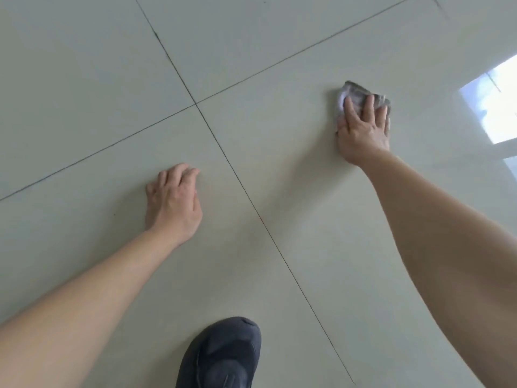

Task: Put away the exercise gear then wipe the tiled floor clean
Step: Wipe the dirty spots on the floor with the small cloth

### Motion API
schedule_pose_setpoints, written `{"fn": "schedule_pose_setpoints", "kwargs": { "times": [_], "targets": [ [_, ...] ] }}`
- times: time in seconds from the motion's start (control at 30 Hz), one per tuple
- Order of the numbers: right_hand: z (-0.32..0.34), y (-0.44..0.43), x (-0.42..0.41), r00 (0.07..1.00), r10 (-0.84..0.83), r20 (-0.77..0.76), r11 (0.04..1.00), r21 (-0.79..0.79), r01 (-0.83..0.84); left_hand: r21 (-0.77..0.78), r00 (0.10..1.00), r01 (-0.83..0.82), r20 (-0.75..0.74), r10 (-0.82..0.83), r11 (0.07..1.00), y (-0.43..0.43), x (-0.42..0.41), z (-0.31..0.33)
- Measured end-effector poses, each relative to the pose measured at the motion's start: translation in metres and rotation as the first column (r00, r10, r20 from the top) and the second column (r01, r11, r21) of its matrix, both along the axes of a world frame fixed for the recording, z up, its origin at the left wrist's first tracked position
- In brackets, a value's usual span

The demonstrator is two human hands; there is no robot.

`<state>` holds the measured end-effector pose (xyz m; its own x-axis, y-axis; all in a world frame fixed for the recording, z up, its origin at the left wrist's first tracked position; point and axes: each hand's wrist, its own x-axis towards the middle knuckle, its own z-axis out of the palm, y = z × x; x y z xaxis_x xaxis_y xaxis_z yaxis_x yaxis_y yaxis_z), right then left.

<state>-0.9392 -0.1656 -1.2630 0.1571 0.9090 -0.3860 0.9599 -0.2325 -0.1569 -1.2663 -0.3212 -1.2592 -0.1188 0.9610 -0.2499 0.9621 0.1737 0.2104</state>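
Note:
Large pale glossy tiles with dark grout lines make up the floor [98,79]. My right hand [363,130] lies flat, fingers spread, pressing a crumpled grey cloth [355,92] onto a tile at the right. The cloth sticks out beyond my fingertips. My left hand [173,201] rests on the floor left of the middle with its fingers curled under, holding nothing. No exercise gear is in view.
A dark grey shoe [221,357] on my foot stands at the bottom centre. Two grout lines cross at a joint [195,104] above my left hand. A bright window reflection [495,107] shines on the tile at the right edge.

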Motion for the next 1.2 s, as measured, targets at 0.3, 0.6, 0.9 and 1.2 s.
{"fn": "schedule_pose_setpoints", "kwargs": {
  "times": [0.3, 0.6, 0.9, 1.2],
  "targets": [
    [-0.018, -0.053, -0.190, 0.726, 0.682, -0.087, 0.728, 0.164, -0.665, -0.059, 0.983, -0.179, -0.047, 0.177, 0.982, 0.027, -0.022, -0.005],
    [-0.017, 0.096, -0.068, 0.983, 0.183, 0.011, 0.976, 0.118, -0.183, -0.075, 0.982, -0.161, -0.113, 0.152, 0.984, 0.025, -0.022, -0.012],
    [-0.016, -0.018, -0.103, 0.643, 0.758, -0.103, 0.651, 0.156, -0.743, 0.149, 0.926, -0.331, -0.140, 0.351, 0.932, 0.053, 0.007, -0.010],
    [-0.005, -0.011, 0.202, 0.958, -0.285, 0.034, 0.958, 0.037, 0.284, 0.130, 0.994, 0.085, 0.062, -0.094, 0.988, 0.126, 0.185, -0.010]
  ]
}}
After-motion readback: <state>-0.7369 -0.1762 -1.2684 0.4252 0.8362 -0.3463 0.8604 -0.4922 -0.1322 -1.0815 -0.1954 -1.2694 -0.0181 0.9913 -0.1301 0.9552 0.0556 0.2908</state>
